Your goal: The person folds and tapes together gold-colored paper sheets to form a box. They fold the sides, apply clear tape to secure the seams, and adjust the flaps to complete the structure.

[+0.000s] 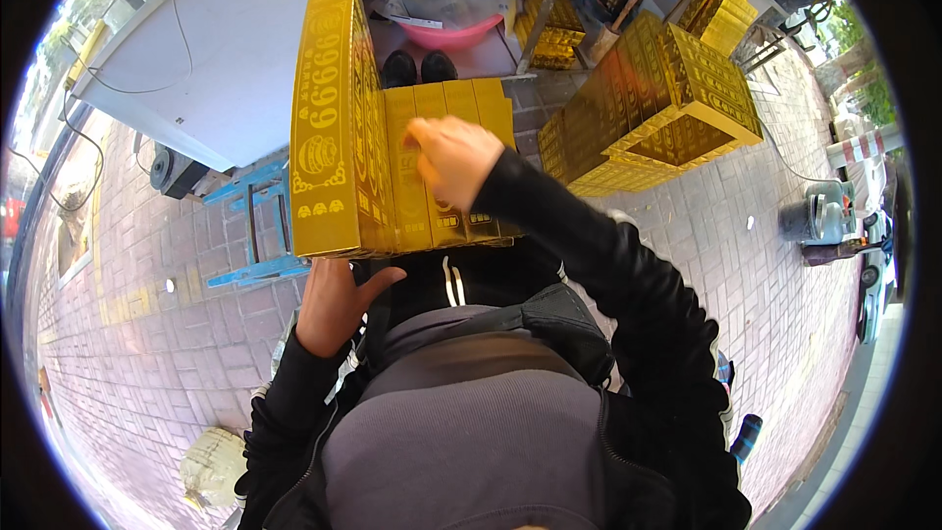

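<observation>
A tall gold printed carton stands on end in front of me. To its right, lower down, lies a row of gold boxes packed side by side. My right hand is closed above these boxes, fingers curled with the tips together; whatever may be in them is too small to make out. By the near lower edge of the tall carton is my left hand, its thumb stretched out to the right. The carton hides its other fingers, and I cannot tell whether they bear any weight.
More gold boxes are stacked at the right, with another gold stack beyond. A blue metal frame stands left of the carton, below a white panel. A pink basin and dark shoes are at the back.
</observation>
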Demonstrator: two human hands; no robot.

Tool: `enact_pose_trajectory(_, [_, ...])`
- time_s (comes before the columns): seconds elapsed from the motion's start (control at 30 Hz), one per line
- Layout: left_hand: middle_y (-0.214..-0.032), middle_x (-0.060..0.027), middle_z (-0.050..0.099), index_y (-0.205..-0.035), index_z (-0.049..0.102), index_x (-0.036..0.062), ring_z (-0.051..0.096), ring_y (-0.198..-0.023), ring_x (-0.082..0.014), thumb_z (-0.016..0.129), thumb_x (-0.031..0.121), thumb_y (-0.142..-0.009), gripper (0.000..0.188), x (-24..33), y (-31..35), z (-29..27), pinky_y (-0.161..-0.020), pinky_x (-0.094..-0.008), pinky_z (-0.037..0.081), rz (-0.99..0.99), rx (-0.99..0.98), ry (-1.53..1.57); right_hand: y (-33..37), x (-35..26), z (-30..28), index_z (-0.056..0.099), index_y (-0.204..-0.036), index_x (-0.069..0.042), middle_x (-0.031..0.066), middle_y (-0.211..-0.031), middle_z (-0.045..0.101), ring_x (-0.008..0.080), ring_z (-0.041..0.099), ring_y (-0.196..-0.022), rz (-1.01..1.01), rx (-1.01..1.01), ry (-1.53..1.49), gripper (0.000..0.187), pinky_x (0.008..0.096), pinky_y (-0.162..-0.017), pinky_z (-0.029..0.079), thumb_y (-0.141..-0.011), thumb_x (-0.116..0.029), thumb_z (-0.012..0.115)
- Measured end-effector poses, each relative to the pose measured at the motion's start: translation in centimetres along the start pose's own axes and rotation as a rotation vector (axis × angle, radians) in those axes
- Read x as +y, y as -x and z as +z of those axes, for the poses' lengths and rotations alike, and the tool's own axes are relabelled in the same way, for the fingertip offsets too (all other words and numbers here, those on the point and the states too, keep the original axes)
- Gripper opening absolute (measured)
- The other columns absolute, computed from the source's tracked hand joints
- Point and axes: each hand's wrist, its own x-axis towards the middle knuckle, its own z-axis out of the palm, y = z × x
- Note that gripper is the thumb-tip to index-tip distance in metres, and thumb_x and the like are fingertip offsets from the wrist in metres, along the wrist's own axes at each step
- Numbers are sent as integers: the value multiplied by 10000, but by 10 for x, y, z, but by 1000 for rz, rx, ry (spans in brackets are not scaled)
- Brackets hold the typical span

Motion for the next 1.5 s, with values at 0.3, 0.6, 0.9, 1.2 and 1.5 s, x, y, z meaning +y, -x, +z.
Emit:
enact_pose_trajectory(0.3, [-952, -148, 720, -1074, 674, -12, 691, -871, -327, 875, 198, -784, 410, 13, -6, 20, -805, -378, 529, -86, 206, 213, -98, 46, 62, 547, -1369, 0, 187, -1472, 464, 334, 483, -1312, -168, 18, 373, 522, 541, -1061, 416, -882, -173, 616])
enact_pose_trajectory(0.6, [-833, -149, 707, -962, 677, -19, 689, -782, -326, 812, 140, -834, 244, 11, -4, 30, -736, -385, 521, -29, 295, 251, -4, 7, 88, 658, -1200, 61, 235, -1400, 542, 338, 503, -1303, -343, 32, 657, 492, 483, -1047, 411, -827, -254, 603])
enact_pose_trajectory(0.9, [-873, -144, 698, -1007, 666, -19, 671, -826, -329, 808, 157, -850, 276, 6, -2, 29, -776, -390, 513, -146, 159, 385, 121, -25, 35, 623, -1221, -41, 129, -1206, 663, 272, 637, -1147, -520, -146, 65, 397, 412, -1012, 481, -828, -98, 620])
enact_pose_trajectory(1.2, [-1270, -247, 538, -1350, 447, -36, 552, -1142, -411, 913, 324, -751, 840, 4, 11, 4, -980, -453, 448, 33, 291, 71, 107, 31, 30, 559, -1061, -39, 96, -981, 663, 243, 659, -794, -208, 481, 218, 249, 338, -682, 546, -840, -29, 673])
enact_pose_trajectory(1.5, [-1332, -261, 513, -1400, 384, -27, 520, -1226, -417, 901, 372, -765, 910, -31, 16, 51, -1041, -452, 423, -132, 32, 119, 134, 66, 41, 414, -1225, -58, 172, -944, 671, 291, 725, -752, 343, 668, -196, 320, 366, -655, 552, -970, -46, 607])
